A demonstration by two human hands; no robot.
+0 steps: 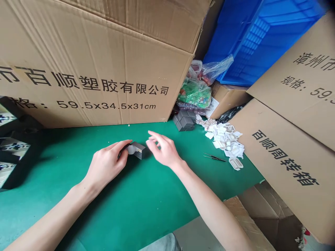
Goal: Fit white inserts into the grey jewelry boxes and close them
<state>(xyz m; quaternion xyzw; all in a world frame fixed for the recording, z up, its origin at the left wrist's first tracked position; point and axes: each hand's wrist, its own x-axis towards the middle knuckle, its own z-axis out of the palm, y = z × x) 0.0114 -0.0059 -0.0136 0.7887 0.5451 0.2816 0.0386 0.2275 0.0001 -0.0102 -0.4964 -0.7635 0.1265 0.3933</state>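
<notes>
My left hand (108, 160) grips a small dark grey box (141, 150) at its left end, just above the green table (146, 202). A light grey piece and a small yellowish spot show at the box's near side; what they are I cannot make out. To the right of the box, my right hand (163, 148) is apart from it, fingers loosely stretched with nothing visible in them. Behind that hand, several similar dark grey boxes (184, 120) are stacked. Tweezers (214, 157) lie farther right, beside a heap of white pieces (226, 139).
A large cardboard box (104, 55) walls off the back, and another carton (285, 150) stands on the right. Plastic bags (195, 92) with coloured contents and a blue crate (235, 42) are at the back right. A black framed object (15, 153) stands at left.
</notes>
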